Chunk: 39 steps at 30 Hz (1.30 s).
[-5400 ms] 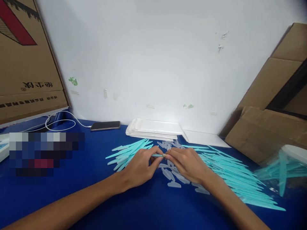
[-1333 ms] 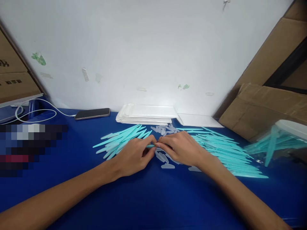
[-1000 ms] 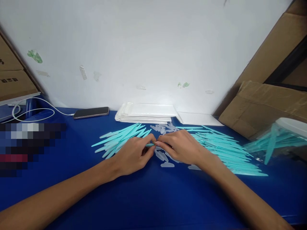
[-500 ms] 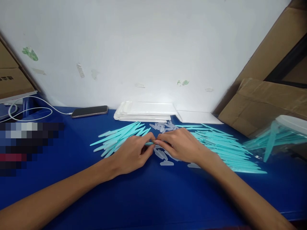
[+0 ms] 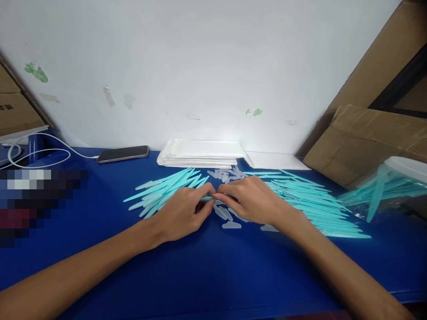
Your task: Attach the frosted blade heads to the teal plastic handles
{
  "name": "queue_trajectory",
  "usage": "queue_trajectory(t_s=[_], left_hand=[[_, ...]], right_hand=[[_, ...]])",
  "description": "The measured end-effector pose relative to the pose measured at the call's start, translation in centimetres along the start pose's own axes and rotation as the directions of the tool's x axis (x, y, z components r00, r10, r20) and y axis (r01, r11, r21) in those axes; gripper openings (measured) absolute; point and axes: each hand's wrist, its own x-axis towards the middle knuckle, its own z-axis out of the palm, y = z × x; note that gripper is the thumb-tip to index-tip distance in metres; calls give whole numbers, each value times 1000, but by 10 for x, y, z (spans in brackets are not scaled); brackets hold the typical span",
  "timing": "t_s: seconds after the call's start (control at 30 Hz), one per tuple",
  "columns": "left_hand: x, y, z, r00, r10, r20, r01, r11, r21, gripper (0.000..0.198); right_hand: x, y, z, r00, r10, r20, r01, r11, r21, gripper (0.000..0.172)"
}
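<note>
Well to the left of the left hand, and beyond it, stands a printed cardboard box (image 5: pixel 20 111), with a looped white charging cable (image 5: pixel 71 151) in front of it running to a dark-screened smartphone (image 5: pixel 122 154), which lies flat against the foot of the wall (image 5: pixel 200 58). A pixelated patch covers whatever is nearer, at the far left. Just beyond the left hand, a fanned pile of tapered turquoise sticks (image 5: pixel 160 193) lies on the blue tabletop (image 5: pixel 200 275).

The left hand (image 5: pixel 185 215) pinches one slim turquoise stick (image 5: pixel 206 198) between thumb and forefinger, roughly level, its end pointing towards the right hand. Straight beyond both hands is a stack of flat white packets (image 5: pixel 203 151). Small translucent plastic pieces (image 5: pixel 231 226) are scattered beyond, below and between the hands.

The right hand (image 5: pixel 255 200) is closed at the stick's right end, fingertips meeting those of the left; they hide that end's shape. Right of this hand spreads a larger pile of turquoise sticks (image 5: pixel 320 209). Farther right sit a creased cardboard carton (image 5: pixel 370 142) and, nearer, a clear container with a white rim (image 5: pixel 408 168), holding more turquoise sticks.
</note>
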Motion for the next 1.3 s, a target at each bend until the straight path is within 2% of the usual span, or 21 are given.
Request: queue_trajectory(t_s=[1.3], left_hand=[[2,0,0,1000,-4,19,3,999,45,13]], right_hand=[[-1,0,-2,999,4,33,-4,1000,12,38]])
